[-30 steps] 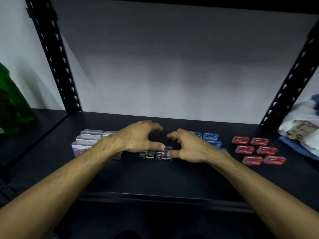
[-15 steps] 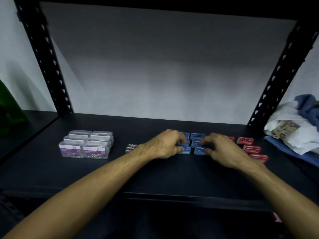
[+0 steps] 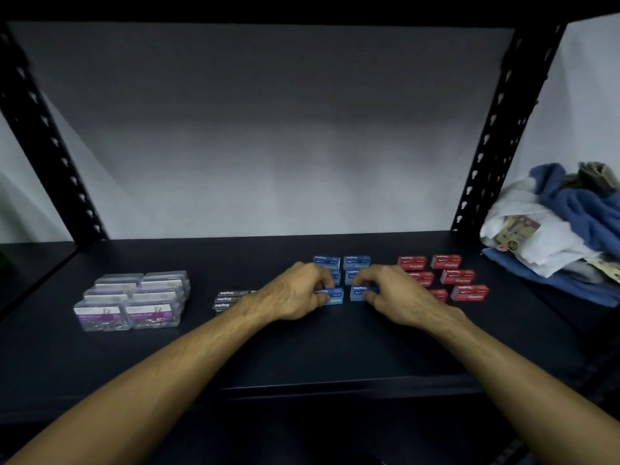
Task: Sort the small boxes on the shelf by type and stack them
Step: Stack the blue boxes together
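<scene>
both hands are on the front pair of blue boxes at mid-shelf (image 3: 100,357). the left hand (image 3: 295,292) curls its fingers over the top of the left blue box (image 3: 333,296), thumb at its near side; the right hand (image 3: 392,292) pinches the right blue box (image 3: 357,293) the same way. each box lies with its long axis left to right, right under the fingertips of the hand on its own side, and the two sit just apart. four more blue boxes (image 3: 357,262) lie behind in two columns, so a lift onto the next row back looks like the natural move, each hand serving its own column.

red boxes (image 3: 469,293) lie flat in rows just right of the right hand. black boxes (image 3: 231,298) sit just left of the left wrist, partly hidden. clear cases (image 3: 131,297) stand stacked well to the left.

readable print: "staples" on the black, blue and red boxes, upside down from here; "paper clip" on a purple label on the front cases. a cloth heap (image 3: 563,229) lies far right.
</scene>
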Demonstrator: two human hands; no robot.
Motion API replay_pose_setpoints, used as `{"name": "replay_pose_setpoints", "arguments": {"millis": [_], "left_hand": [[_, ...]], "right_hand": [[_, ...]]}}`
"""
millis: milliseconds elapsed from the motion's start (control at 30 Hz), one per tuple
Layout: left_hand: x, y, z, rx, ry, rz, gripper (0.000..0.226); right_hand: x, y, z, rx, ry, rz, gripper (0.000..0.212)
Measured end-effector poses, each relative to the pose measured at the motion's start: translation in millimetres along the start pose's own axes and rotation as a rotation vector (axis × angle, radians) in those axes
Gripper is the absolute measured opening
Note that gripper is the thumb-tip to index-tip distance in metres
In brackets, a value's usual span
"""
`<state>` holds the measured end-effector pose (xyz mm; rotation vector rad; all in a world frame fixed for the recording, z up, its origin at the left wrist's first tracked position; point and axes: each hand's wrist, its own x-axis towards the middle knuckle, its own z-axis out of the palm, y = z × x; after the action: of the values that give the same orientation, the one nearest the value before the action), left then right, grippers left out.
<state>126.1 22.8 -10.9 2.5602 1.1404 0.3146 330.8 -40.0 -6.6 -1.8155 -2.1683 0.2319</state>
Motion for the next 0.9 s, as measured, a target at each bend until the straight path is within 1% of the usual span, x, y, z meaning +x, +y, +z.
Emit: {"name": "replay_pose_setpoints", "arguments": {"millis": [267,767,900], "left_hand": [[-12.2,7.8,3.8,-0.029,-0.002,0.017,0.011],[-14.8,11.5,3.5,-0.05,-0.002,0.021,0.012],[-14.1,11.4,3.6,-0.052,0.004,0.019,0.013]], "right_hand": [[-14.0,-2.4,4.8,0.02,-0.02,-0.026,0.028],[-16.8,-5.9,10.0,0.053,0.011,-0.049,0.027],[-15.9,-5.1,11.1,0.056,0.02,-0.051,0.03]]}}
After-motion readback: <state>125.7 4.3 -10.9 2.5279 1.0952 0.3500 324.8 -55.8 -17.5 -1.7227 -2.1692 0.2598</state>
